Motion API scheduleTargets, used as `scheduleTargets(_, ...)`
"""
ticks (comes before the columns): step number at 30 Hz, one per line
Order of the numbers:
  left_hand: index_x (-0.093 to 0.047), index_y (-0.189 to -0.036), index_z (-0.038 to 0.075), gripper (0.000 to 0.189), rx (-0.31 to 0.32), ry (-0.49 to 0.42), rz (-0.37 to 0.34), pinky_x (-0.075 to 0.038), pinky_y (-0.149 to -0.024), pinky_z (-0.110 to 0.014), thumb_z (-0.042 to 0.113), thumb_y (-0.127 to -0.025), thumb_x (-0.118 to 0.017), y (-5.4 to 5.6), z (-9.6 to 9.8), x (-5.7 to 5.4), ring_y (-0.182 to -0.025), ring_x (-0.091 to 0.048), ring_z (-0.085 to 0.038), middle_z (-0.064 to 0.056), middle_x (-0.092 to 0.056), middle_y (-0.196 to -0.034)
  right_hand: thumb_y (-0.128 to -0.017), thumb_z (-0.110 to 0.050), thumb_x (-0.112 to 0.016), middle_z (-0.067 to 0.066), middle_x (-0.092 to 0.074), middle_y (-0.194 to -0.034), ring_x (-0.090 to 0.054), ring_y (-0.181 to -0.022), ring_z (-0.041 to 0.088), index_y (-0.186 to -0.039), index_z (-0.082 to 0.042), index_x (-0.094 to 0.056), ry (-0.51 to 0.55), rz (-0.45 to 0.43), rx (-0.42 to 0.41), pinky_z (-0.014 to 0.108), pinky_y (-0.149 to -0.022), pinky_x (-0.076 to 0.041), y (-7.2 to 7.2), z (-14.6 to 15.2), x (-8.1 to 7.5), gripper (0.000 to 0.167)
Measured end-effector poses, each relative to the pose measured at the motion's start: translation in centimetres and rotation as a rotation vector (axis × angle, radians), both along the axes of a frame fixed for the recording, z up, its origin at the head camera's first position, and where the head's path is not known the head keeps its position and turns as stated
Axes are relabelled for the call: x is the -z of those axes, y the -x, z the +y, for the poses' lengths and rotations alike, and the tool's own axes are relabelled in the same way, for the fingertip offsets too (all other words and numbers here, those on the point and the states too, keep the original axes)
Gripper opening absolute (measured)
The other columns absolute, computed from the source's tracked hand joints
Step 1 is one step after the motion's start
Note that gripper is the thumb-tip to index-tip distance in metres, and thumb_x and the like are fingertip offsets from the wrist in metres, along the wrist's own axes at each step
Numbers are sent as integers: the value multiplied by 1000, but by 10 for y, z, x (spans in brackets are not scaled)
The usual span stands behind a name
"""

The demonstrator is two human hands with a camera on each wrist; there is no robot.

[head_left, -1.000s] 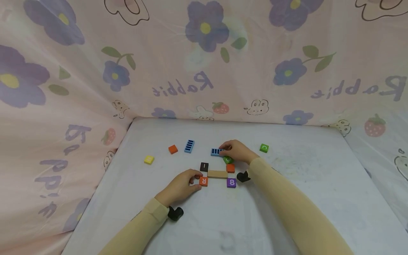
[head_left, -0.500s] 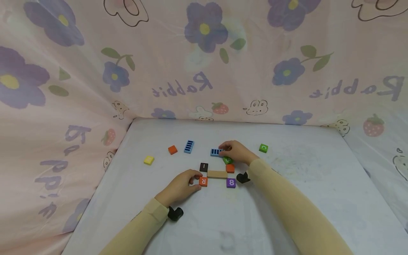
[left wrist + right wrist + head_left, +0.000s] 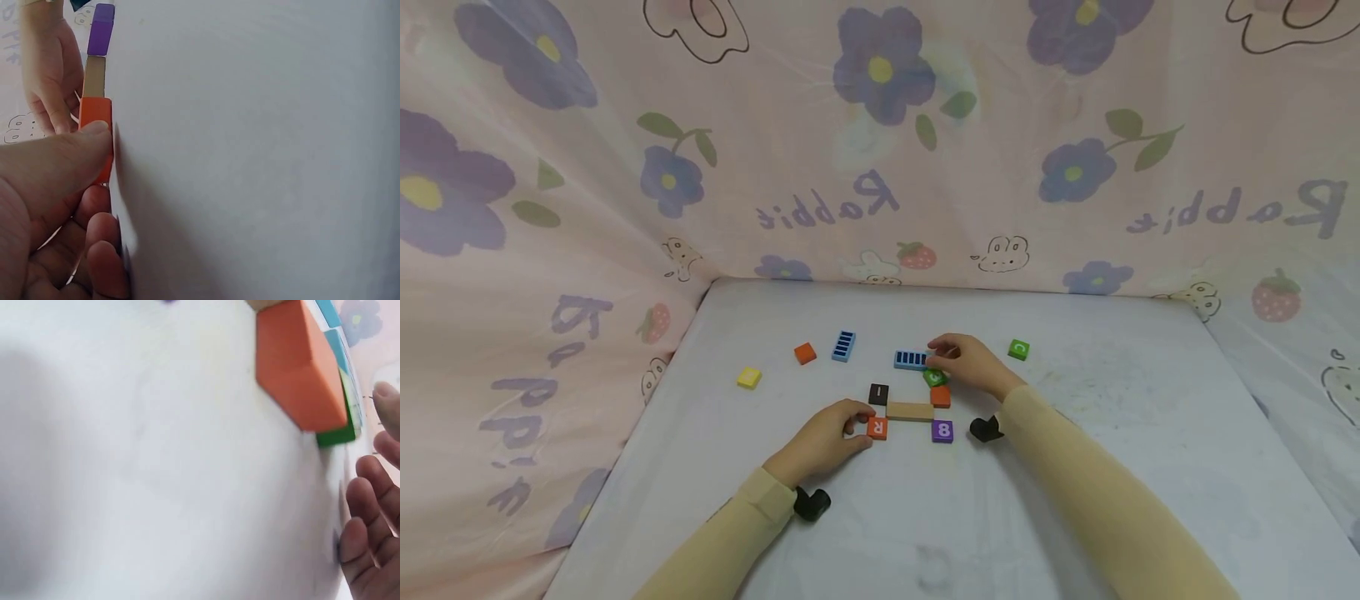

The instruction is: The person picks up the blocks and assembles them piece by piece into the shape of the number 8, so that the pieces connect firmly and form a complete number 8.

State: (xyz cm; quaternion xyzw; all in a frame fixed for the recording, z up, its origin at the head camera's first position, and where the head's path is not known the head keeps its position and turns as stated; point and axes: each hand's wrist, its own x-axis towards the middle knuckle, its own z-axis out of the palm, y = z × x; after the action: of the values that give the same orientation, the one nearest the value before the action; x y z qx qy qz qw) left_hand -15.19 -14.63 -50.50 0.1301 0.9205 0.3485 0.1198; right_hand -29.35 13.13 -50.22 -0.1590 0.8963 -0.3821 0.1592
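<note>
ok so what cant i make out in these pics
Head view: the yellow block's mark, too small and faint.
Head view: part of the green block beside the right hand, hidden by that hand.
Left wrist view: part of the near orange block, under the left hand's thumb.
Right wrist view: most of the purple block, cut off by the top edge.

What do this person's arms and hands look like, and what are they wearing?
The left sleeve and right sleeve are long and pale yellow. At each sleeve's end is a small black gadget. The left hand and right hand wear no gloves.
</note>
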Motion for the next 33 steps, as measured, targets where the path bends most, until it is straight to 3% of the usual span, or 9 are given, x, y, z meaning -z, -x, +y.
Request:
scheduleTargets(7,-59,-128,16,42,-2,2,4,-44,-70,-29,26,-90,-71,-1,0,-1,-86,-50,-15,6,-56,-100,-86,-46,-71,0,-58,-115,-54,-101,21,-128,-23,-60,-9,17,93,36,-79,-48,-6,27,-3,49)
scheduleTargets(15,-59,-128,16,42,-2,1,7,-43,-69,-29,26,-90,-71,-1,1,2,-84,-50,-14,6,-55,-96,-84,-45,-74,4,-56,-122,-50,-102,24,-132,-16,-58,-32,98,181,42,-83,-42,-11,64,-13,58)
scheduleTargets(26,-60,-128,17,42,-12,-5,2,-43,-70,-29,26,-89,-71,-1,0,3,-85,-49,-15,6,-57,-102,-84,-47,-72,14,-45,-131,-46,-108,30,-138,-11,-52,-7,142,247,46,-87,-40,-5,108,-3,68)
scheduleTargets(33,-59,-129,17,42,-14,-1,-3,-43,-69,-30,26,-90,-71,-2,0,1,-85,-49,-15,4,-54,-93,-86,-47,-70,19,-44,-132,-48,-106,29,-140,-7,-49,5,157,283,43,-83,-41,-7,119,1,71)
